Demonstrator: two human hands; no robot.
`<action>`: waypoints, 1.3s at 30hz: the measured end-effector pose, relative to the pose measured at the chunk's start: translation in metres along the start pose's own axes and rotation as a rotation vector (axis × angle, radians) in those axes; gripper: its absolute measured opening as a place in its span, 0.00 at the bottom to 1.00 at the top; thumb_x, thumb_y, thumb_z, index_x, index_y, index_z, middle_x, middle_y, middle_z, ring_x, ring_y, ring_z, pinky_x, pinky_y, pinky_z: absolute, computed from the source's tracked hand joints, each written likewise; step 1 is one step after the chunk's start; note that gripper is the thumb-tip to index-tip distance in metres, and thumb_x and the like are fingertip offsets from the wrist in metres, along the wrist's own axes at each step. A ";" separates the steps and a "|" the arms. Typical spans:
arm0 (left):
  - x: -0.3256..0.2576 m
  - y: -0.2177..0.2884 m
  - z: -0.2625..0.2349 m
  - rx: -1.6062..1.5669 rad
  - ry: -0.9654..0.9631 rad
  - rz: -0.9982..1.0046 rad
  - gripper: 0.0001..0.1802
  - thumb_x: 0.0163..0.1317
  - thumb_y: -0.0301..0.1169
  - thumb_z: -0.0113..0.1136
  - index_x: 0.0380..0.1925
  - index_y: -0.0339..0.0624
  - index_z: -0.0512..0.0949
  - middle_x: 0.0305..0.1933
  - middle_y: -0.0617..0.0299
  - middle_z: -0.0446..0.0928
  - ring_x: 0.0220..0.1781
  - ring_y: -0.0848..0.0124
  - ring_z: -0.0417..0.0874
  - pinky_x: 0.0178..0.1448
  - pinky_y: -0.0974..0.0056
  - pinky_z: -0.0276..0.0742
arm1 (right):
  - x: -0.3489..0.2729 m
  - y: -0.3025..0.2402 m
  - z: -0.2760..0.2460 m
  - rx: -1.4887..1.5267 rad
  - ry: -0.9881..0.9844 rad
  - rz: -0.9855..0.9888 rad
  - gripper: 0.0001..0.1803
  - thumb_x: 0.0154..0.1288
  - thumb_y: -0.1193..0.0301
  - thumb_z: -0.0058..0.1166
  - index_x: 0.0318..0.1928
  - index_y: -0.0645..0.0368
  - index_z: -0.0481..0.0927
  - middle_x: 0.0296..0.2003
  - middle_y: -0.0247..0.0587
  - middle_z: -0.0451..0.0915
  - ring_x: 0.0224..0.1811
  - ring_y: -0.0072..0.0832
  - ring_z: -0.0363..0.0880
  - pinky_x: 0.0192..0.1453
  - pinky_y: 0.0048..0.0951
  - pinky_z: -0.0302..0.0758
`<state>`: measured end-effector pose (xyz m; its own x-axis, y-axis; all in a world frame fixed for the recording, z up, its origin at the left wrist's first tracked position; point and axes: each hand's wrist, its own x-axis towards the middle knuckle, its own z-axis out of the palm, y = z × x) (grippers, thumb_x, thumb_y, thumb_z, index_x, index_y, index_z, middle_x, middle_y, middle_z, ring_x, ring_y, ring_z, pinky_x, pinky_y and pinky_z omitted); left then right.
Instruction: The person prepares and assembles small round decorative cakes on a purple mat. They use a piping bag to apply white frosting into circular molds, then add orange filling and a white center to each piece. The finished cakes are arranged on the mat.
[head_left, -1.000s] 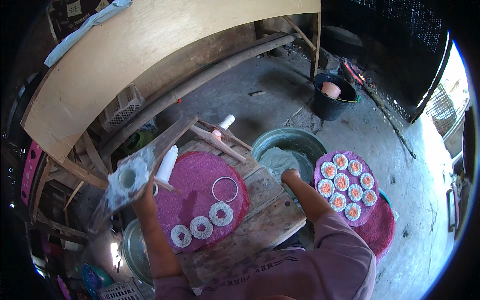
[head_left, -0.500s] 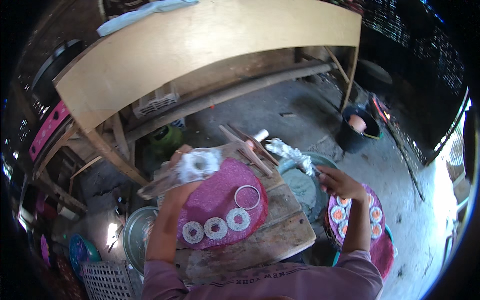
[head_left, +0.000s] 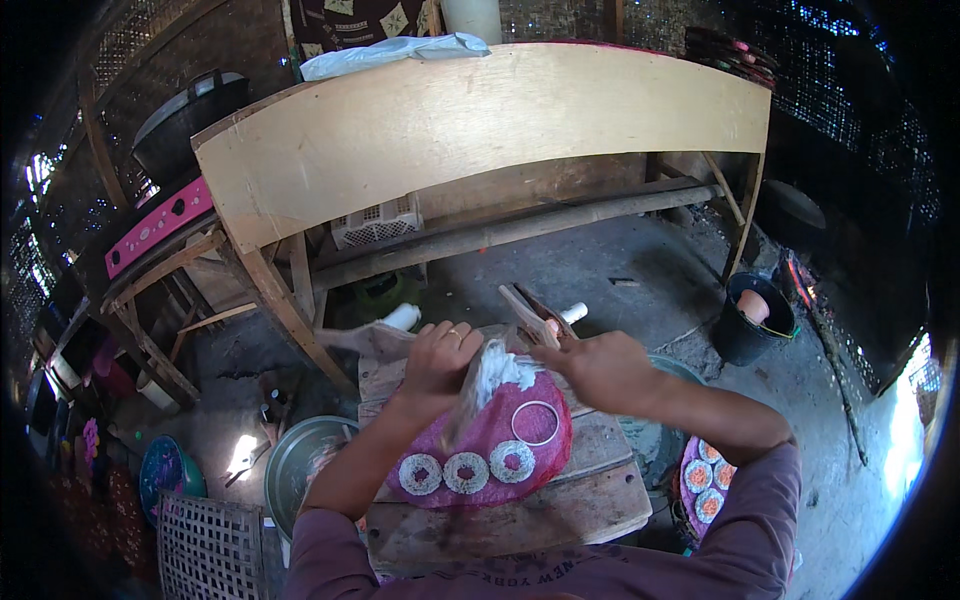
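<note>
My left hand (head_left: 438,362) is closed around a wooden board (head_left: 468,395), now tilted steeply and blurred. White sticky mash (head_left: 503,368) is between the board and my right hand (head_left: 600,372). That hand is closed on a scooping tool, whose kind I cannot make out behind the fingers and mash. Below them lies a round pink mat (head_left: 455,500) on a low wooden table (head_left: 500,535). A row of three white rings of mash (head_left: 465,473) sits along its near side. A thin empty hoop (head_left: 535,423) rests flat near its right edge.
Wooden pieces (head_left: 520,310) lie at the table's far edge. A basin (head_left: 665,440) stands right, beside a pink tray with orange-centred white rounds (head_left: 698,478). Another basin (head_left: 285,480) is left. A long pale bench (head_left: 480,120) spans the back; a black bucket (head_left: 745,335) and fire (head_left: 797,280) are far right.
My right hand has swung left from above the basin to the board, bringing the mash-laden tool. My left hand has tipped the board from nearly flat to steep. The view has shifted.
</note>
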<state>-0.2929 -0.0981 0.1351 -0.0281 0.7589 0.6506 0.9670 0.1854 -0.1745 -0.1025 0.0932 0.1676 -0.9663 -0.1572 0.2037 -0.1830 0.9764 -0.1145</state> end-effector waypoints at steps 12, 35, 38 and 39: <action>-0.043 -0.063 0.005 0.383 -0.012 -0.289 0.21 0.52 0.51 0.63 0.40 0.52 0.80 0.42 0.60 0.80 0.47 0.63 0.78 0.54 0.62 0.73 | 0.004 -0.027 -0.018 -0.048 0.476 0.058 0.27 0.62 0.77 0.49 0.63 0.53 0.71 0.26 0.44 0.72 0.22 0.39 0.74 0.25 0.37 0.72; -0.029 -0.066 0.018 0.119 0.371 -0.457 0.23 0.36 0.44 0.69 0.28 0.43 0.71 0.28 0.58 0.72 0.33 0.54 0.76 0.37 0.55 0.73 | 0.037 -0.066 0.100 0.863 0.413 0.206 0.21 0.71 0.75 0.41 0.63 0.57 0.68 0.36 0.67 0.78 0.40 0.57 0.80 0.42 0.48 0.75; -0.036 -0.084 0.029 -0.041 0.222 -0.623 0.19 0.44 0.45 0.66 0.31 0.46 0.74 0.31 0.60 0.74 0.36 0.58 0.76 0.43 0.56 0.73 | 0.021 -0.072 0.098 0.854 0.248 0.203 0.21 0.72 0.71 0.43 0.64 0.57 0.67 0.34 0.55 0.82 0.31 0.39 0.82 0.37 0.33 0.76; -0.039 -0.089 0.032 0.243 0.039 -0.556 0.17 0.48 0.46 0.64 0.32 0.47 0.76 0.33 0.60 0.75 0.38 0.59 0.77 0.45 0.56 0.74 | 0.019 -0.068 0.095 0.895 0.258 0.106 0.21 0.72 0.70 0.43 0.64 0.57 0.67 0.31 0.52 0.82 0.28 0.35 0.81 0.35 0.32 0.76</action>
<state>-0.3857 -0.1242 0.1016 -0.4985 0.4846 0.7188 0.7244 0.6883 0.0384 -0.1252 0.0094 0.0873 -0.9357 0.0685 0.3460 -0.2705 0.4900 -0.8287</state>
